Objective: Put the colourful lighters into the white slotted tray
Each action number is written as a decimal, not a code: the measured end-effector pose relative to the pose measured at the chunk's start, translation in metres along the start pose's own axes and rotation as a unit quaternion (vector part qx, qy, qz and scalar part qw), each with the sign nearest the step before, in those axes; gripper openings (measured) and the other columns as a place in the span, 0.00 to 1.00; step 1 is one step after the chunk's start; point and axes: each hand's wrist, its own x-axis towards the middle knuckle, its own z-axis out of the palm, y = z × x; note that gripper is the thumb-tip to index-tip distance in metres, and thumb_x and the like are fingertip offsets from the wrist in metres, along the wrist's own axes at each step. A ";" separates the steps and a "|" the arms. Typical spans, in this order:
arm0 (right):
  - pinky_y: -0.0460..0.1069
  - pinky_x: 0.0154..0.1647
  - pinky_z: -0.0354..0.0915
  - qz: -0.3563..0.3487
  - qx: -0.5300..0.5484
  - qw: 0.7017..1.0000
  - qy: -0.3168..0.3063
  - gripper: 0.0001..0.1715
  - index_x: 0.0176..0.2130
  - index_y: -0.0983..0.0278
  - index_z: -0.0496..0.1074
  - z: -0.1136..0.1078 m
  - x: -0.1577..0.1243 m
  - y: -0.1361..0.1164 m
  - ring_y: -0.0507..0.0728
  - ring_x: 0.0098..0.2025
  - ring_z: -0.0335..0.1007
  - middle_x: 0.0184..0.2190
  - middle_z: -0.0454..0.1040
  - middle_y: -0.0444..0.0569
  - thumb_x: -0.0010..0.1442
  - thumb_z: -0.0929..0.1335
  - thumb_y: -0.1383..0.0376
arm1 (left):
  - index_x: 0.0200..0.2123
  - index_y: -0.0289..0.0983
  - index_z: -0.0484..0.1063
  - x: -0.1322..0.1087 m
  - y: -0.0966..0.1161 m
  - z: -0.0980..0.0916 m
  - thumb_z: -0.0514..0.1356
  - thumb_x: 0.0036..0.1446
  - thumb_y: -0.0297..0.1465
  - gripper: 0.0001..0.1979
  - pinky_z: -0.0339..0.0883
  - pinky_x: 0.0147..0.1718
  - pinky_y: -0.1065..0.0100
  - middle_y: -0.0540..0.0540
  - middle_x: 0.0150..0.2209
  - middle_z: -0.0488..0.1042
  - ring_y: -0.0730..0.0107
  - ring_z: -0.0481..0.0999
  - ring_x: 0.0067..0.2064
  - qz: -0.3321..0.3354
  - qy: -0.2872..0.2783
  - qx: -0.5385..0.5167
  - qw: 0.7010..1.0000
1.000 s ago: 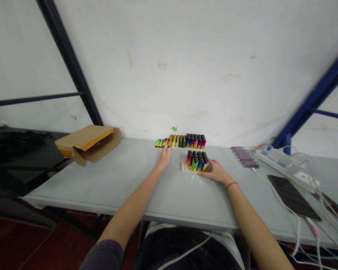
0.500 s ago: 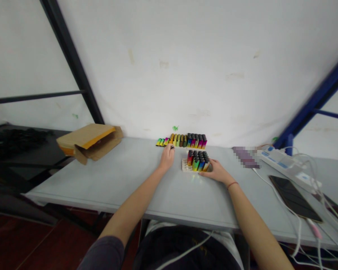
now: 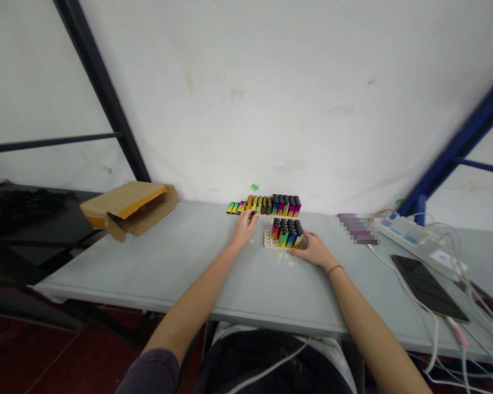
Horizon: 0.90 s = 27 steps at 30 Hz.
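Lighters in the tray: black-topped, standing upright in several colours, just left of the right hand and to the right of the left hand.
White holed tray: under those lighters, its right end at the right hand, its bare holes on the side toward the left hand.
Right hand: curved about the tray's right corner, thumb along the near edge, fingers round the end, touching it.
Left hand: thumb and fingers pinching a black-topped lighter, its body mostly hidden by the fingers.
Yellow-topped row: upright, just beyond the left fingertips.
Flat lighters: lying green and multicoloured, beyond the left hand and slightly left of it.
Rear black-topped block: upright, beyond the tray and the right hand, near the wall.
Cardboard box: open, well left of the left hand.
Dark phone: flat, well right of the right hand, with a white power strip beyond it.
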 end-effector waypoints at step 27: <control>0.65 0.60 0.65 -0.003 0.005 1.000 0.011 0.41 0.58 0.65 0.69 0.006 0.001 0.000 0.72 0.56 0.71 0.53 0.78 0.59 0.51 0.74 0.48 | 0.42 0.39 0.75 -0.024 0.023 0.016 0.63 0.60 0.37 0.10 0.69 0.51 0.60 0.44 0.44 0.77 0.62 0.76 0.46 0.102 -0.160 0.034 0.981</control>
